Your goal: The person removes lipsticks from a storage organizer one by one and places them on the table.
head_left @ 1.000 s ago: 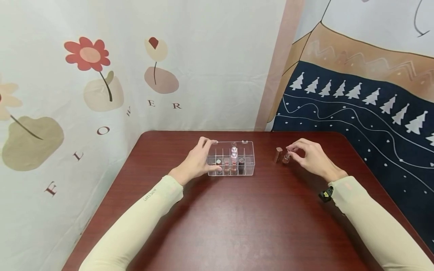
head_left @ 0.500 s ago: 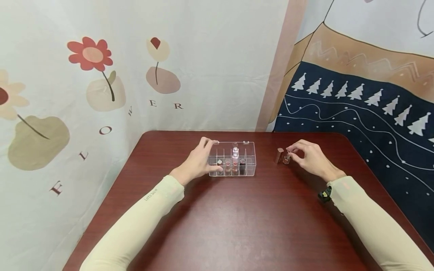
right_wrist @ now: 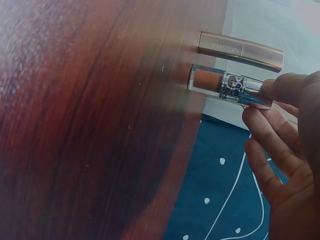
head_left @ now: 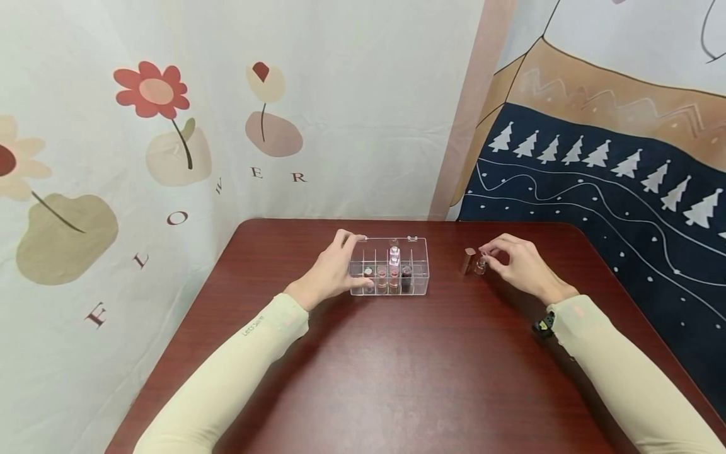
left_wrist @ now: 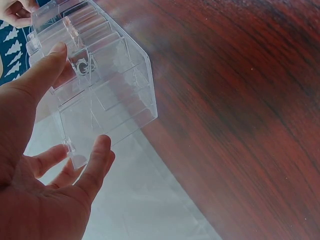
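Note:
My left hand [head_left: 326,271] grips the left end of a clear plastic organizer box [head_left: 420,271], thumb at the front and fingers at the back. Several small lip products [head_left: 382,280] stand in its divided slots; a taller pinkish bottle [head_left: 394,255] rises behind them. To the right, my right hand [head_left: 518,266] pinches the silver cap of a lip gloss tube [right_wrist: 207,80] between thumb and fingertips. The tube is upright, its clear lower part showing an orange-brown filling. Close beside it stands a rose-gold lipstick [right_wrist: 220,45] marked MISSHA, which the hand does not hold.
All of this is on a dark red-brown wooden table [head_left: 420,378]. A white cloth with printed flowers [head_left: 363,113] hangs behind, and a navy cloth with white trees [head_left: 601,189] hangs at the right.
The head view has shifted slightly, so everything appears a little further right. Both hands keep their hold, on the box and on the lip gloss, without visible movement.

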`<state>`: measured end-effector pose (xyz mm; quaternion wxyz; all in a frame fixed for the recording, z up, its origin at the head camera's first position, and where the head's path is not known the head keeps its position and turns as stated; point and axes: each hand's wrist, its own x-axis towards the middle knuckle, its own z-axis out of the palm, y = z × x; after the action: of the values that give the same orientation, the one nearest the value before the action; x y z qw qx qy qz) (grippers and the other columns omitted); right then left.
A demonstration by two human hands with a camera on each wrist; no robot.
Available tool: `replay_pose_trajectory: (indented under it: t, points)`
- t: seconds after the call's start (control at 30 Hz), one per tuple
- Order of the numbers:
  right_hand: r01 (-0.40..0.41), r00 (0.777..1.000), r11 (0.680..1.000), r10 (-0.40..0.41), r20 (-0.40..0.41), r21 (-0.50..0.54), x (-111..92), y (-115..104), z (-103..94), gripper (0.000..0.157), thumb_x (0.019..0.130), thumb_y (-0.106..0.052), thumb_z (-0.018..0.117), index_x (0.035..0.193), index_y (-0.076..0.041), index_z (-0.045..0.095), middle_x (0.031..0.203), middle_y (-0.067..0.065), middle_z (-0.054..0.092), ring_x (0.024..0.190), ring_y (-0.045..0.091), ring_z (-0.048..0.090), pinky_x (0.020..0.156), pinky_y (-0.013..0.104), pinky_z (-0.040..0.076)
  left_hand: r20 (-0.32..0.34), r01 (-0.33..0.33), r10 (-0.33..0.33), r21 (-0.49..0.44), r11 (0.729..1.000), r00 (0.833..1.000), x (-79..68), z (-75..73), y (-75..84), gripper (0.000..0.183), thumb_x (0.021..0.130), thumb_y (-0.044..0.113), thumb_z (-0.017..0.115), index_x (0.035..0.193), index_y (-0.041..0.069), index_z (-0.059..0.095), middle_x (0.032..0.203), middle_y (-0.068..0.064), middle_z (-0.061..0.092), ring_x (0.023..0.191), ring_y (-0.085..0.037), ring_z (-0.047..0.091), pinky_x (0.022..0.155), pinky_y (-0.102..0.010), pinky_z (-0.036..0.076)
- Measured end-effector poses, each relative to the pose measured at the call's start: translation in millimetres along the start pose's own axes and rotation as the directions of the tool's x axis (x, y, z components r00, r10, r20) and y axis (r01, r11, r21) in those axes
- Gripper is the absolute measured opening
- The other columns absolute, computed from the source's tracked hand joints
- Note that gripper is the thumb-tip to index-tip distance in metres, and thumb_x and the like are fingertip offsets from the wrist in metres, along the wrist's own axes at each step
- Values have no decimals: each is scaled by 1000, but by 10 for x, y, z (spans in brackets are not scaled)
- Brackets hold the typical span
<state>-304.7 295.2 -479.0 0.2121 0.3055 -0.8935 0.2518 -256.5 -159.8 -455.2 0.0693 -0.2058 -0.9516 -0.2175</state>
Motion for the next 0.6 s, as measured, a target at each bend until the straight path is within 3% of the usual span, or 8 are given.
replay_pose_trajectory:
  t: [0.6]
  points:
    - [-3, 1000, 1000, 4, 25, -12, -16, -20, -3, 26, 95, 0, 92, 120, -6, 86, 115, 11, 83, 95, 25, 81, 88, 45, 63, 11, 11, -11, 0, 1000, 1000, 2, -6, 6, 105, 88, 40, 105, 171, 10, 47, 159, -20, 48, 103, -39, 74, 103, -56, 66]
